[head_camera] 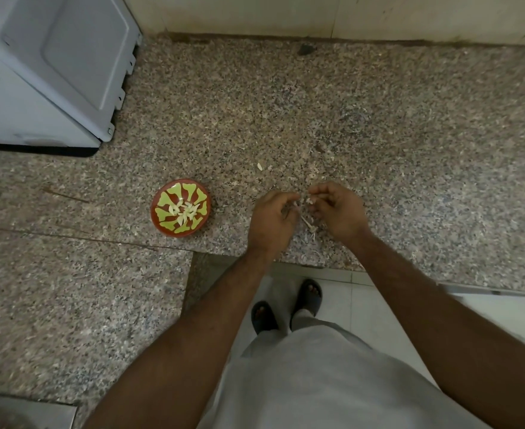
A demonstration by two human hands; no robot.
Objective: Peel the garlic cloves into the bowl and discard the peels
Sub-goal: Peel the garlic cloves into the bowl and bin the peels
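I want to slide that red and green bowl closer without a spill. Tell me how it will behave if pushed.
The bowl looks small and shallow, so it probably slides easily on the polished granite counter. Its rounded underside may let it rock or tip if pushed at the rim. The peeled cloves inside look light and will likely shift.

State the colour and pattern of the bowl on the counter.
The bowl is red-brown with yellow-green petal-like shapes radiating inside, seen in the head view.

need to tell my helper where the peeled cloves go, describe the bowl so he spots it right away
Start at the big grey appliance at the counter's far left, then come toward the near edge of the speckled granite counter. The bowl sits there, left of the left hand. It is the only dish: red-brown with yellow-green petal shapes, pale garlic cloves inside.
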